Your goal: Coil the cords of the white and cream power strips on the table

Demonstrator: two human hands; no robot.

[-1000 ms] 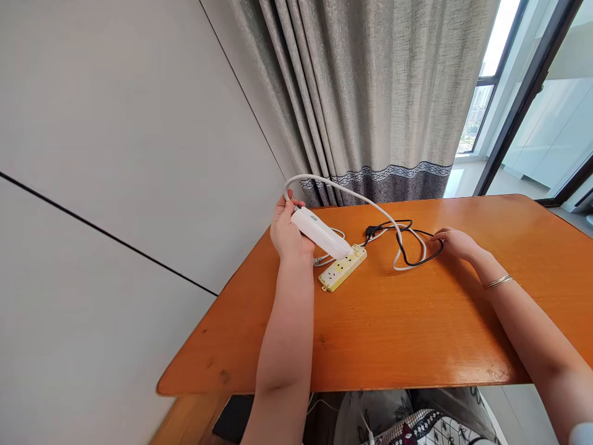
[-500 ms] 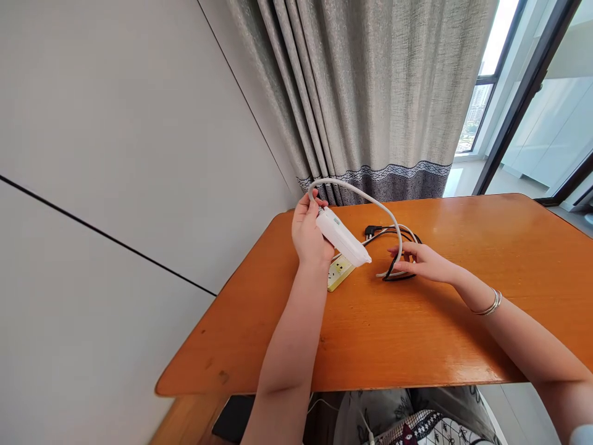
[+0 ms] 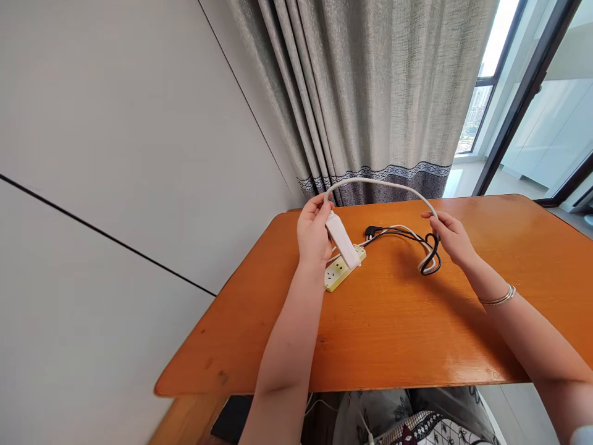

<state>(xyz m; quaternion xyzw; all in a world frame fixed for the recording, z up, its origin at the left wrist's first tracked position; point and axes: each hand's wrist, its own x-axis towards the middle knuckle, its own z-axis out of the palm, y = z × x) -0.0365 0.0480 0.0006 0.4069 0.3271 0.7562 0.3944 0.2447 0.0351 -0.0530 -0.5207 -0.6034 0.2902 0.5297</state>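
My left hand (image 3: 313,233) is closed around the cable end of a white power strip (image 3: 341,241), which it keeps raised and tilted down to the right. No sockets show on the side facing me. A thick white cable (image 3: 380,181) leaves its top and arches over to my right hand (image 3: 454,240), whose thumb and fingers pinch it. Below the right hand, the white cable hangs looped together with a black cable (image 3: 427,271). Under the raised strip, a yellow-edged power strip (image 3: 336,275) with sockets lies on the table, partly covered. A black plug (image 3: 372,232) rests behind it.
The orange-brown wooden table (image 3: 393,334) has a rounded corner at left. A pale wall panel (image 3: 115,154) borders its left side, and a grey curtain (image 3: 380,93) hangs behind. A dark-framed glass door (image 3: 528,99) stands at the far right.
My right hand has moved right and slightly up, pinching the white cable and drawing its arch wider. The cable loops shifted right with it. My left hand moved slightly right, with the strip tilted more steeply.
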